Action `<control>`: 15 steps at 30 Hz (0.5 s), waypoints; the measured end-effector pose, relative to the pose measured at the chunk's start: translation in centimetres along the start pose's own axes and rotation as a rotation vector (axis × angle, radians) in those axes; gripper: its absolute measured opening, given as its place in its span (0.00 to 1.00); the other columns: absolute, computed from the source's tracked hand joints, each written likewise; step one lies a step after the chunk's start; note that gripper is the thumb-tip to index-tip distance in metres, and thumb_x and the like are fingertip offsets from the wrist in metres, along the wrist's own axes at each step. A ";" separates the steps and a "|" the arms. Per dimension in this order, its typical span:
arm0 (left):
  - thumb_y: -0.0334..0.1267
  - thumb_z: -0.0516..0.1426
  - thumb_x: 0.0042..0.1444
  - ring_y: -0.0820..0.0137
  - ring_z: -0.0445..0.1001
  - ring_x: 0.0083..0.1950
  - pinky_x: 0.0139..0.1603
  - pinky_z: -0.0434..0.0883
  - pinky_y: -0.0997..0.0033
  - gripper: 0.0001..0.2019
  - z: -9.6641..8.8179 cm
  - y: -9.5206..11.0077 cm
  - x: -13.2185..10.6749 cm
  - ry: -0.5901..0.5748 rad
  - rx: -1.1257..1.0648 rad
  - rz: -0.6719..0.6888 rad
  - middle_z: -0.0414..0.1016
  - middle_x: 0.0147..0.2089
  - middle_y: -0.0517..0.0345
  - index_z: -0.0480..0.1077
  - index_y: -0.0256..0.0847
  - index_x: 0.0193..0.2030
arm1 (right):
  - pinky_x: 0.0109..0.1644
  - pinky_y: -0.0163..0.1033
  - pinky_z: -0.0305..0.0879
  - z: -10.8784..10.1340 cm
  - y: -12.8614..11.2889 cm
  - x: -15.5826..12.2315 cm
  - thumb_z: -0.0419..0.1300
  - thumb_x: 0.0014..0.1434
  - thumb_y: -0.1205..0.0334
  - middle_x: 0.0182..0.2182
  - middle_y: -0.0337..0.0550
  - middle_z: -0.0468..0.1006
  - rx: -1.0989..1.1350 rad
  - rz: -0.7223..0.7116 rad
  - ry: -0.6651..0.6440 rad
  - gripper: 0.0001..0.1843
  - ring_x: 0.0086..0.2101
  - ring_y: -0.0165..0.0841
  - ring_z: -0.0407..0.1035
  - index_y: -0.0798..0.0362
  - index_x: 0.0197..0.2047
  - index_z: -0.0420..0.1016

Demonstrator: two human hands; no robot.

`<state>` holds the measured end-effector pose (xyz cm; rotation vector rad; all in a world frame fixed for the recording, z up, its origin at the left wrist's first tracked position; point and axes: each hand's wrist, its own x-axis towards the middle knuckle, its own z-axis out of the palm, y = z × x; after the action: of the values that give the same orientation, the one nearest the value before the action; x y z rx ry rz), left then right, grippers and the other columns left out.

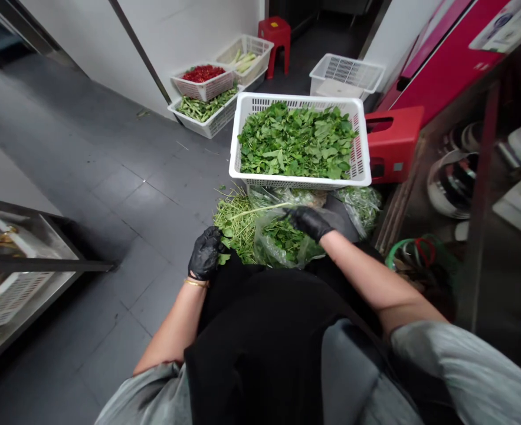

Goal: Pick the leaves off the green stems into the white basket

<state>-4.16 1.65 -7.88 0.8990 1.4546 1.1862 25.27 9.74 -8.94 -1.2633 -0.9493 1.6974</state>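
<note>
My left hand, in a black glove, is closed around leafy greens that stick out past its fingers. My right hand, gloved the same way, pinches the end of a long pale green stem that stretches leftward. Beneath that hand lies an open clear plastic bag with more greens inside. A heap of thin bare stems rests on the floor between my hands. Just beyond stands a white plastic basket filled with picked green leaves.
Baskets of red chillies, green pods and pale stalks stand by the wall near a red stool. Another white basket is farther right. A red plastic stool lies beside the leaf basket. Metal shelving flanks my right.
</note>
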 end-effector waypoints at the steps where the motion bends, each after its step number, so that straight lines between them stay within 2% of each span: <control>1: 0.52 0.67 0.49 0.69 0.68 0.23 0.25 0.67 0.69 0.16 0.4 0.1 -0.2 -0.010 -0.036 -0.031 0.72 0.25 0.60 0.74 0.43 0.34 | 0.20 0.31 0.56 0.8 0.6 -0.7 0.71 0.49 0.51 0.17 0.36 0.71 -0.096 -0.023 -0.042 0.15 0.17 0.26 0.60 0.55 0.30 0.77; 3: 0.52 0.67 0.48 0.69 0.69 0.24 0.26 0.68 0.69 0.16 1.3 0.4 -0.6 -0.035 -0.034 -0.061 0.73 0.25 0.60 0.74 0.42 0.34 | 0.26 0.34 0.67 3.0 1.3 -2.4 0.70 0.51 0.50 0.25 0.43 0.80 -0.230 -0.194 -0.193 0.17 0.24 0.32 0.71 0.55 0.37 0.82; 5: 0.52 0.67 0.50 0.67 0.72 0.26 0.28 0.70 0.67 0.15 2.1 0.9 -1.0 -0.052 0.022 -0.075 0.75 0.28 0.58 0.75 0.42 0.34 | 0.43 0.40 0.75 5.5 1.2 -3.5 0.70 0.53 0.51 0.40 0.48 0.85 -0.282 -0.423 -0.326 0.20 0.40 0.39 0.79 0.53 0.46 0.83; 7: 0.51 0.66 0.52 0.65 0.73 0.27 0.30 0.72 0.66 0.14 2.9 1.3 -1.3 -0.053 0.065 -0.066 0.77 0.28 0.57 0.76 0.42 0.34 | 0.57 0.43 0.71 7.5 0.5 -3.5 0.69 0.55 0.53 0.50 0.49 0.83 -0.301 -0.551 -0.401 0.22 0.52 0.41 0.76 0.51 0.53 0.82; 8: 0.51 0.66 0.52 0.64 0.75 0.29 0.32 0.73 0.65 0.13 3.3 1.3 -1.4 -0.053 0.062 -0.045 0.77 0.28 0.56 0.76 0.43 0.33 | 0.58 0.43 0.71 8.3 0.2 -3.1 0.68 0.56 0.53 0.50 0.48 0.83 -0.305 -0.557 -0.404 0.22 0.52 0.41 0.76 0.51 0.53 0.82; 9: 0.51 0.66 0.51 0.62 0.76 0.31 0.35 0.75 0.63 0.13 3.7 1.3 -1.5 -0.060 0.046 -0.015 0.78 0.29 0.56 0.76 0.43 0.33 | 0.55 0.42 0.72 8.8 0.0 -2.5 0.67 0.57 0.52 0.47 0.48 0.83 -0.311 -0.527 -0.394 0.20 0.48 0.40 0.78 0.52 0.51 0.82; 11: 0.52 0.66 0.49 0.58 0.80 0.39 0.43 0.77 0.60 0.14 4.1 1.0 -1.7 -0.085 0.006 0.047 0.81 0.32 0.53 0.77 0.43 0.32 | 0.42 0.39 0.74 9.2 -0.1 -1.2 0.67 0.56 0.50 0.37 0.44 0.83 -0.312 -0.400 -0.386 0.18 0.35 0.36 0.78 0.54 0.43 0.82; 13: 0.52 0.67 0.49 0.55 0.81 0.45 0.48 0.77 0.58 0.14 3.8 0.7 -1.8 -0.095 -0.006 0.049 0.83 0.36 0.51 0.79 0.43 0.34 | 0.31 0.36 0.69 8.6 -0.3 -0.1 0.69 0.53 0.47 0.27 0.40 0.78 -0.215 -0.278 -0.383 0.19 0.25 0.32 0.72 0.55 0.39 0.79; 15: 0.50 0.67 0.50 0.53 0.81 0.47 0.46 0.78 0.58 0.13 2.7 0.5 -1.9 -0.080 0.007 -0.002 0.84 0.38 0.51 0.80 0.44 0.36 | 0.26 0.35 0.65 7.0 -1.0 0.4 0.69 0.52 0.45 0.21 0.36 0.72 -0.041 -0.233 -0.326 0.20 0.21 0.29 0.66 0.53 0.36 0.74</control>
<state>-1.17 0.54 -6.92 0.9393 1.3953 1.1316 18.53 9.79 -6.70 -0.8740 -1.2754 1.7330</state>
